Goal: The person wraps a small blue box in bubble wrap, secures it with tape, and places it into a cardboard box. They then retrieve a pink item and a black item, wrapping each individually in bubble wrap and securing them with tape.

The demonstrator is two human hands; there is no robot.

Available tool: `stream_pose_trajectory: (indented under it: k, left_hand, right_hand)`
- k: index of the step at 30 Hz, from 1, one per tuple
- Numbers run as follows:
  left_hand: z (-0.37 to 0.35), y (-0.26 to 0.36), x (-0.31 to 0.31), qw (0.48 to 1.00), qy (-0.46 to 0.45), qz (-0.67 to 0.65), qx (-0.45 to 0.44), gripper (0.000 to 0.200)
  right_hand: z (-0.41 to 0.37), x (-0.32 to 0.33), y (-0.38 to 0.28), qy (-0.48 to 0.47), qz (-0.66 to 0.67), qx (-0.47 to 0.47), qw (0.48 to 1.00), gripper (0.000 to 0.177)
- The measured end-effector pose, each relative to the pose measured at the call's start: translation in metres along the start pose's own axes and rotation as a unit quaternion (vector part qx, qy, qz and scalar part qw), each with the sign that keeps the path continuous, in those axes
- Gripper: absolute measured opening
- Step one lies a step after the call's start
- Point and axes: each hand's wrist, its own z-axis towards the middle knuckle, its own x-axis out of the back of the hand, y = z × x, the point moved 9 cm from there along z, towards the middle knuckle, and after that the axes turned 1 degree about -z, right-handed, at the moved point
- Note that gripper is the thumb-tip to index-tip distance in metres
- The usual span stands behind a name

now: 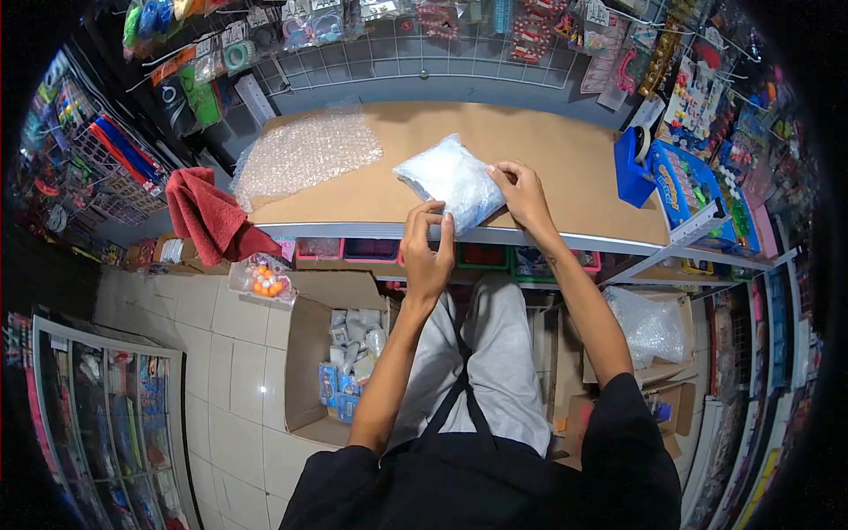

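A pillow-shaped package wrapped in bubble wrap (452, 175) lies near the front edge of the brown worktop (548, 141). Its contents look whitish and cannot be made out. My left hand (428, 252) is at the package's front left edge, fingers bent and thumb against the wrap. At the right corner, my right hand (523, 199) pinches the wrap between thumb and fingers. A flat sheet of bubble wrap (309, 155) is spread on the worktop to the left.
A red cloth (208, 212) hangs over the left end. A blue tape dispenser (634, 168) stands at the right beside a colourful box (685, 190). Below are an open carton of small packs (305, 353) and bubble wrap in a box (649, 322). Hanging goods line the wall grid (424, 75).
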Motion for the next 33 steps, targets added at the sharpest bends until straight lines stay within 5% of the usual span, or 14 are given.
stream_pose_trajectory:
  k: [5,8,11,15,21,33]
  left_hand:
    - [0.004,-0.002,-0.001,0.999,-0.04,0.027,-0.02,0.011]
    - [0.017,0.024,0.006,0.969,-0.05,0.204,-0.129,0.031]
    - [0.05,0.043,0.001,0.929,-0.129,0.271,-0.217,0.057]
    - [0.061,0.004,-0.025,0.891,-0.299,0.289,-0.183,0.067]
    - [0.057,-0.006,-0.026,0.91,-0.272,0.262,-0.168,0.062]
    - [0.055,0.006,-0.022,0.924,-0.269,0.223,-0.158,0.066]
  right_hand:
    - [-0.012,0.005,-0.025,0.063,-0.113,0.013,0.992,0.03]
    - [-0.018,0.005,-0.035,0.083,-0.147,0.014,0.985,0.028]
    - [-0.023,0.007,-0.043,0.09,-0.164,-0.006,0.982,0.027]
    - [-0.024,0.005,-0.045,0.105,-0.166,0.002,0.98,0.029]
    - [-0.013,0.003,-0.038,0.073,-0.124,0.006,0.99,0.034]
    - [-0.019,0.005,-0.035,0.158,-0.101,0.016,0.982,0.033]
